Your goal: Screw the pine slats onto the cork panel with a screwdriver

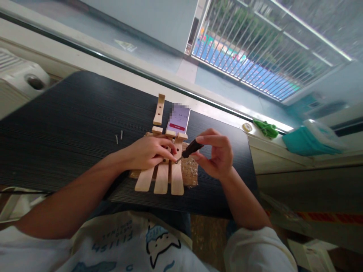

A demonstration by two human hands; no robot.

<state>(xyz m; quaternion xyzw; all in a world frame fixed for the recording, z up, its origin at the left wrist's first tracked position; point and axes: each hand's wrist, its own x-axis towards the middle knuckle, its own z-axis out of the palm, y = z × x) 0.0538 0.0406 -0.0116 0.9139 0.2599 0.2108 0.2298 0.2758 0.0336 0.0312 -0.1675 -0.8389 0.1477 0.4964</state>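
My right hand (217, 153) grips a screwdriver (193, 147) with a dark handle, slanted down to the left. Its tip meets the rightmost wooden slat (177, 181) close to a hole. Fingers extended, my left hand (146, 152) lies across the wooden pieces, its fingertips beside the screwdriver tip. Whether a screw sits under the tip is too small to tell. Two more slats, the left one (145, 180) and the middle one (161, 183), lie alongside. All three rest on a brown plastic-wrapped pad (190, 170).
A separate wooden piece with two holes (159, 109) lies beyond my left hand, beside a phone (179, 118). Two screws (116, 139) are on the black table (70, 124) at left. A tape roll (247, 127), green cloth (266, 129) and teal container (306, 139) stand along the sill.
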